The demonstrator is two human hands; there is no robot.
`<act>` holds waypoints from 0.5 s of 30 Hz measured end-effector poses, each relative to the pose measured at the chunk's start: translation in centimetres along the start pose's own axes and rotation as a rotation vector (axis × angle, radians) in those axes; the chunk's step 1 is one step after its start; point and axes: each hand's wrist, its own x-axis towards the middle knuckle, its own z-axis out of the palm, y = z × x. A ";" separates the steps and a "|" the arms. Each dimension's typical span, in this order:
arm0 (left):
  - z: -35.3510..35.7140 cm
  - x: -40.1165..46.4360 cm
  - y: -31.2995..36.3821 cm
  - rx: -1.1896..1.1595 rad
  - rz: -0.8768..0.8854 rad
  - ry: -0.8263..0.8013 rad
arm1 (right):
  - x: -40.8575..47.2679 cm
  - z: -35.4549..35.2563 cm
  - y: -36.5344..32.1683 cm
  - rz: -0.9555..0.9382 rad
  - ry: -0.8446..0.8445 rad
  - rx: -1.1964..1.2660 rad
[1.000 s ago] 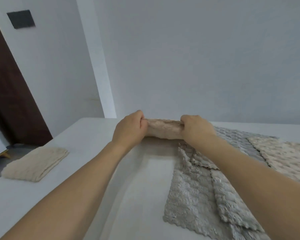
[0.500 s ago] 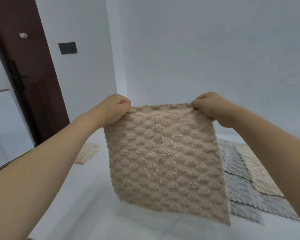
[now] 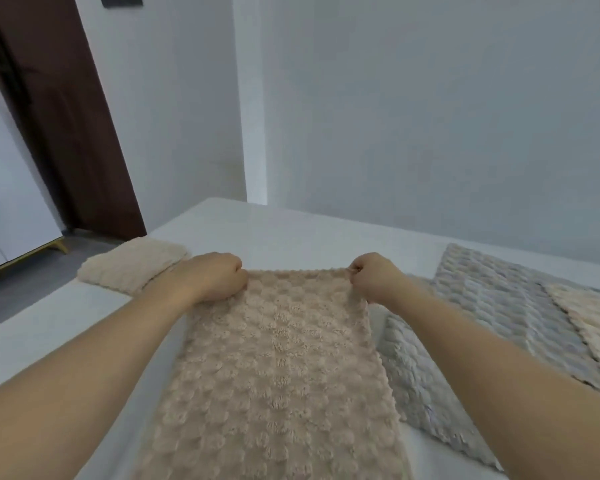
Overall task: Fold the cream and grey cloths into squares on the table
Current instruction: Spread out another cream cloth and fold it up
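Observation:
A cream bubble-textured cloth lies spread flat on the white table, running from near me to its far edge. My left hand grips its far left corner and my right hand pinches its far right corner, both with curled fingers. Grey cloths lie unfolded to the right, one partly under the cream cloth. Another cream cloth lies on top of the grey ones at the far right. A folded cream cloth sits at the table's left edge.
The table's left edge drops to a grey floor. A dark brown door and a white cabinet stand at the left. A pale wall rises close behind the table's far edge.
The cream cloth, held up in the air half a second ago, now lies spread flat on the table. Both hands came down with its top corners.

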 end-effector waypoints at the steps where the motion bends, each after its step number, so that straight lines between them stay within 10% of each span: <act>1: 1.0 1.0 -0.2 -0.004 -0.009 0.007 | 1.3 1.0 0.4 -0.009 0.016 -0.037; 11: 4.2 4.9 1.8 -0.116 0.055 0.259 | 5.7 5.1 0.8 -0.186 0.236 -0.321; 15: 6.4 2.8 4.2 -0.200 0.118 0.155 | 4.7 8.0 -1.1 -0.285 0.051 -0.213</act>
